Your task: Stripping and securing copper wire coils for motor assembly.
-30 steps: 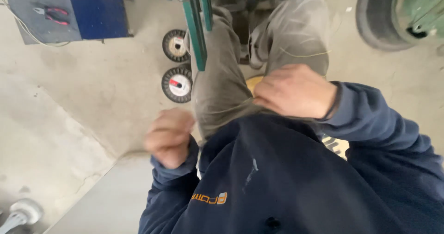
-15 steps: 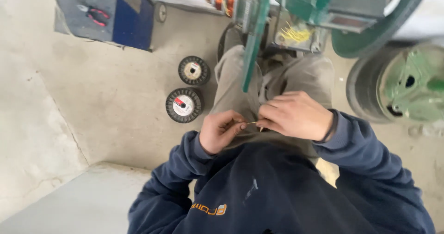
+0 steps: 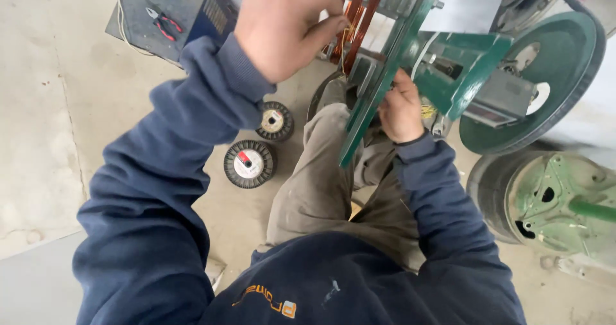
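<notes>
Left hand [image 3: 289,26] fingers pinch copper wire [image 3: 350,26]; right hand [image 3: 401,107] grips green frame [image 3: 385,75]. Risk: over-tensioned wire snapping.

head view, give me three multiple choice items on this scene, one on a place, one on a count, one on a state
1. Where do the pliers lie?
A. on the blue box
B. on the floor by the spools
C. in the right hand

2. How many wire spools lie on the floor?
A. one
B. two
C. four

3. What is the left hand doing?
A. resting flat on the knee
B. hanging open
C. pinching at the copper coil

Key: 1 A, the pliers rest on the blue box. 2 B, one spool and a second spool. 3 C, its fingertips meet at the copper coil.
</notes>
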